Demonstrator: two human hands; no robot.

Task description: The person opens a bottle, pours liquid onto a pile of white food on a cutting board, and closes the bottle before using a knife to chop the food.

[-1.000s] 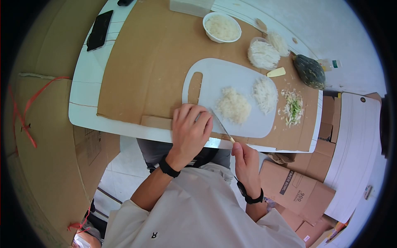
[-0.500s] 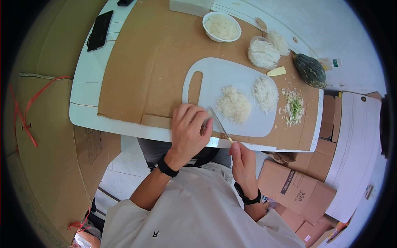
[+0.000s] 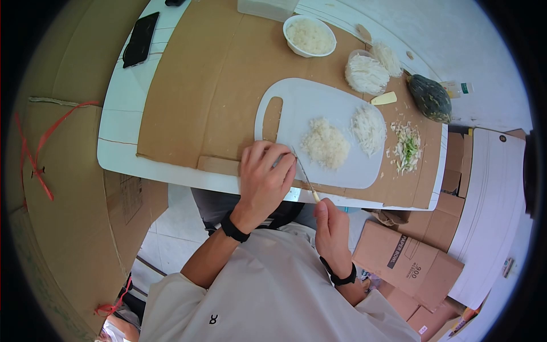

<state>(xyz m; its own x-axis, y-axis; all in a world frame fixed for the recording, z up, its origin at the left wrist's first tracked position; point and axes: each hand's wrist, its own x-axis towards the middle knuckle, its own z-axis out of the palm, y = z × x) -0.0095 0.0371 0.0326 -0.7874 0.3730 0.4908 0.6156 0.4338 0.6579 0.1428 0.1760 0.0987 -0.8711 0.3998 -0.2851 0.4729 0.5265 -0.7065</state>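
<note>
My right hand (image 3: 331,228) is closed round the pale handle of a knife (image 3: 306,178), whose blade points up and left to my left fingertips. My left hand (image 3: 266,175) rests with bent fingers at the near left edge of the white cutting board (image 3: 307,94); what lies under its fingers is hidden. On the board are a heap of finely chopped white pieces (image 3: 325,143) and, to its right, a heap of white shreds (image 3: 368,130). Green and white scraps (image 3: 407,148) lie on the cardboard to the right of the board.
Cardboard (image 3: 188,91) covers the table. Behind the board stand a white bowl (image 3: 309,36) of chopped pieces and a container of shreds (image 3: 366,74). A dark green squash (image 3: 429,98) lies at right, a phone (image 3: 141,39) at left. Boxes (image 3: 407,262) stand below right.
My left fingers have drawn closer together and nearer the blade. The knife and my right hand have shifted slightly left. The whole view has moved a little.
</note>
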